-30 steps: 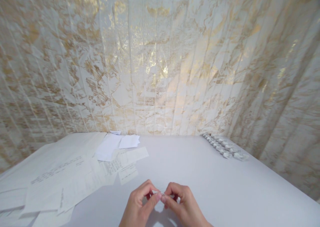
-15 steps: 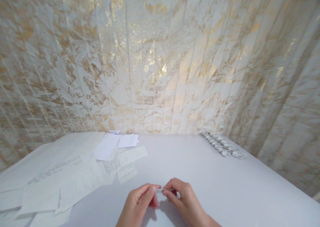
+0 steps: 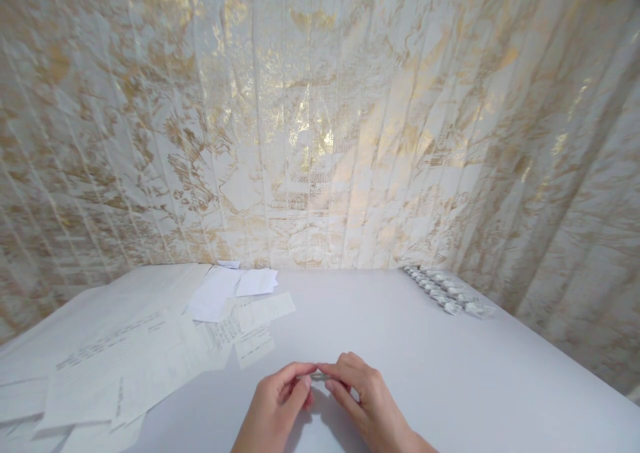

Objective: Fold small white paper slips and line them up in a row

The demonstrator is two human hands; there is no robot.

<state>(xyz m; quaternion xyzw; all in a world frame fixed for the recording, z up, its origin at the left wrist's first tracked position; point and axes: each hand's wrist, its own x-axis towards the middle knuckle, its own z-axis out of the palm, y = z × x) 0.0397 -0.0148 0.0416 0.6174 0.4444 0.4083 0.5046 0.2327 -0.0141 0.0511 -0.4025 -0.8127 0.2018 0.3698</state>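
- Now stretched out toward the left, over a thin grey-white piece (image 3: 319,376): the index finger of the right hand (image 3: 367,400), tip close against the index tip of the left hand (image 3: 275,400); half a second ago, bent back toward the thumb.
- Thumbs now held apart — pressed nearly together a full second ago.
- Lying as before: printed papers (image 3: 100,353) to the left, bundled strips (image 3: 440,292) at the far right.
- Pinched between left thumb and fingers: the thin piece, raised just above the near middle of the white table (image 3: 425,373).
- Placed above and below its right end: right index finger and thumb; cannot tell a grip from a light touch.
- Mostly covered by fingertips: the piece, showing only as a narrow edge; hard to name.
- Cut off by the lower edge: both forearms; by the left edge, some papers.
- Too blurred to read: the print.
- Counted: two hands, one thin piece, two whiter sheets (image 3: 213,296) plus a corner of another behind.
- Impossible to count: overlapping printed papers, and bundled strips — several, set in slanting rows before the gold-patterned curtain (image 3: 310,193).
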